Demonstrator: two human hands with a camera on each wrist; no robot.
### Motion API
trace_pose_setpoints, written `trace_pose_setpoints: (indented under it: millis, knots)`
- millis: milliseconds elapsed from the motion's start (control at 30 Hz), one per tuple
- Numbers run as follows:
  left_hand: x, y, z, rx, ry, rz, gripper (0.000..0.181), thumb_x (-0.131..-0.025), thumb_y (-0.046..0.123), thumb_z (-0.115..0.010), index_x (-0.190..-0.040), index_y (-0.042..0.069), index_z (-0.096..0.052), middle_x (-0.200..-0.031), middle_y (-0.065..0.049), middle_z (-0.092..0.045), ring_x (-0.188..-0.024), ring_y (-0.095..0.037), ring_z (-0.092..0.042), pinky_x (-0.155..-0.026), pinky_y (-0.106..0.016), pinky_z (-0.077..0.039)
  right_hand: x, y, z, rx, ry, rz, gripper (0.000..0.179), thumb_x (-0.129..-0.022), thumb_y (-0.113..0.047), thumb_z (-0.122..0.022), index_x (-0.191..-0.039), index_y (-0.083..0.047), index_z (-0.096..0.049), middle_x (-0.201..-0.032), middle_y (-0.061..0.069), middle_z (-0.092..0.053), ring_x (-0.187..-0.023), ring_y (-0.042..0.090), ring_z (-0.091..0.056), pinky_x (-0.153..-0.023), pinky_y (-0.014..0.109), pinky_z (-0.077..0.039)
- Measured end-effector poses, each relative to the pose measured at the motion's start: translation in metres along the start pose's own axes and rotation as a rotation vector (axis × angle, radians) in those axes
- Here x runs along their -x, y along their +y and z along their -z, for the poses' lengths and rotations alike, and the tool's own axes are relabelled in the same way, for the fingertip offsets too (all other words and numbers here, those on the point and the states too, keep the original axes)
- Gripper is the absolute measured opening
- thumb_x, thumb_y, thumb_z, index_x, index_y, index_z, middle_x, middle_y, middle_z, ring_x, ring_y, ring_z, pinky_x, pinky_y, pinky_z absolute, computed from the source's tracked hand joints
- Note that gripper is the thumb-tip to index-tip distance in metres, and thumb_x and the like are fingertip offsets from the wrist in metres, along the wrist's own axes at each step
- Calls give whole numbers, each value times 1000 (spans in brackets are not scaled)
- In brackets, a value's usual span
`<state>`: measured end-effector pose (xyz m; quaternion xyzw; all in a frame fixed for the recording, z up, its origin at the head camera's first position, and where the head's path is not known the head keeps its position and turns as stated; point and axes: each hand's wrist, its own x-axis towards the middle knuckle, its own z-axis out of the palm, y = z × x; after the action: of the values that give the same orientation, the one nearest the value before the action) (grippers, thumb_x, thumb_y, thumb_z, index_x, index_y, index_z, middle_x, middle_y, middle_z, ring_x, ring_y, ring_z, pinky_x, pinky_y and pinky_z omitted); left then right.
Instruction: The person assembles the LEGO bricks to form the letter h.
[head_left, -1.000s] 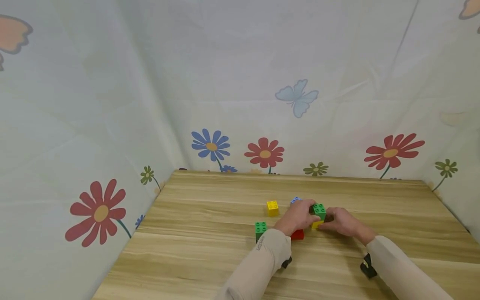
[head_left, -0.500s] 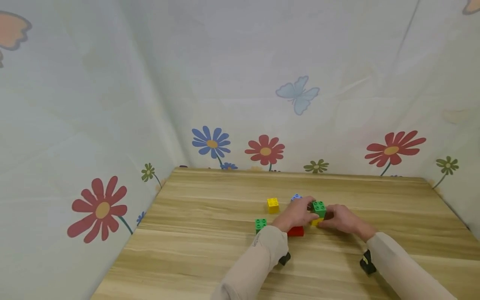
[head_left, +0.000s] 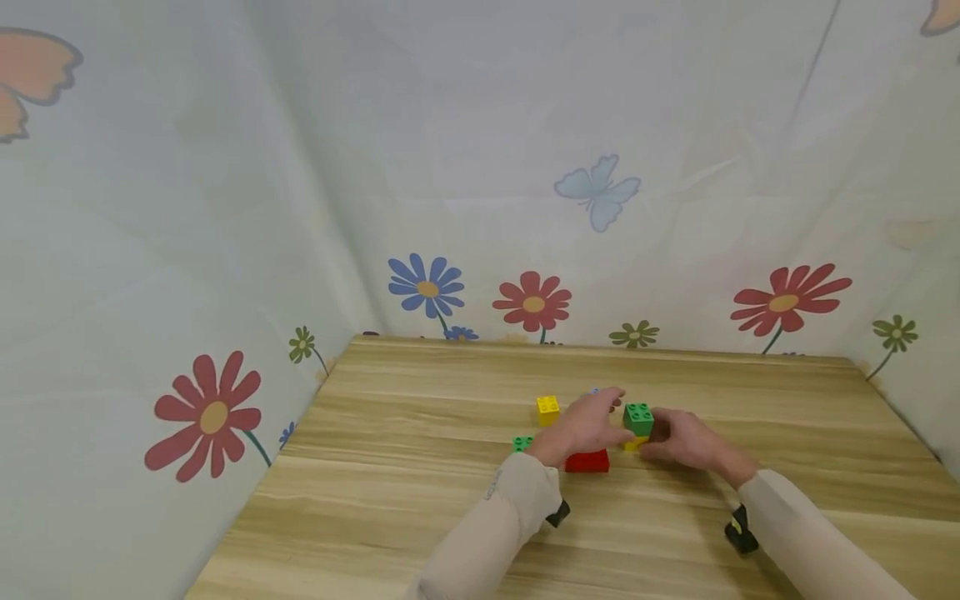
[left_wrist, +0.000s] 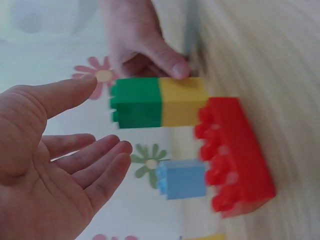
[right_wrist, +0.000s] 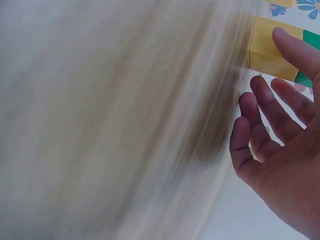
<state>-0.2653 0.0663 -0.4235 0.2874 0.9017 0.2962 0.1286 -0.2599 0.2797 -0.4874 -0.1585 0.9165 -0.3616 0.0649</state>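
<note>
A green toy brick (head_left: pixel 638 417) sits flush on a yellow toy brick (left_wrist: pixel 182 102), forming a small upright stack. My left hand (head_left: pixel 585 427) hovers just left of it, thumb and fingers spread, with a gap to the bricks in the left wrist view. At the stack's other side is my right hand (head_left: pixel 686 439). Its thumb (right_wrist: pixel 295 47) rests on the yellow brick, while the other fingers curve loosely beside it, apart from the brick in the right wrist view. A long red brick (head_left: pixel 588 462) lies close to the stack, partly under the left hand.
Behind the left hand, mostly hidden, is a light blue brick (left_wrist: pixel 185 180). A single yellow brick (head_left: pixel 547 408) stands further left, and another green brick (head_left: pixel 522 442) shows past the left wrist. The wooden table (head_left: pixel 420 467) meets a flowered cloth wall (head_left: pixel 465 208) at the back.
My left hand has let go of the green brick and drawn back to the left, its fingers spreading. The right hand and the stack stay in place.
</note>
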Motion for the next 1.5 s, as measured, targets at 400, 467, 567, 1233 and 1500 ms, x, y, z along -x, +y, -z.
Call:
trace_pose_setpoints:
  millis: [400, 467, 567, 1233, 1500]
  knots:
    - [34, -16, 39, -128, 22, -147, 47, -89, 34, -66, -130, 16, -54, -127, 5, -56, -114, -11, -52, -94, -25, -42, 18, -8, 10, 27, 66, -40, 42, -83, -28, -74, -114, -3, -60, -98, 2, -61, -88, 19, -55, -74, 33, -48]
    - [43, -20, 45, -137, 27, -158, 45, -89, 33, -66, -129, 16, -55, -127, 5, -56, -115, -11, -52, -96, -26, -41, 22, -9, 12, 37, 68, -20, 40, -84, -29, -73, -113, -3, -61, -96, 1, -61, -87, 18, -54, -73, 31, -48]
    - [56, -26, 54, -128, 25, -150, 44, -89, 33, -66, -129, 17, -55, -128, 4, -55, -116, -12, -51, -97, -29, -41, 27, -10, 14, 53, 79, 23, 34, -85, -25, -72, -109, -3, -62, -92, 0, -60, -84, 16, -55, -70, 28, -48]
    - [101, -85, 63, -15, -21, -88, 55, -83, 34, -73, -132, 17, -53, -132, 3, -53, -118, -19, -50, -97, -35, -42, 43, -45, 3, 179, 7, 186, 26, -83, -19, -74, -104, -6, -66, -101, 4, -65, -88, 20, -59, -72, 31, -51]
    - [102, -99, 55, 38, -33, -49, 58, -83, 34, -74, -132, 14, -52, -130, -1, -55, -116, -18, -51, -97, -37, -42, 37, -53, -9, 234, -10, 242, 33, -82, -17, -74, -111, -4, -64, -107, 8, -65, -88, 21, -61, -74, 36, -52]
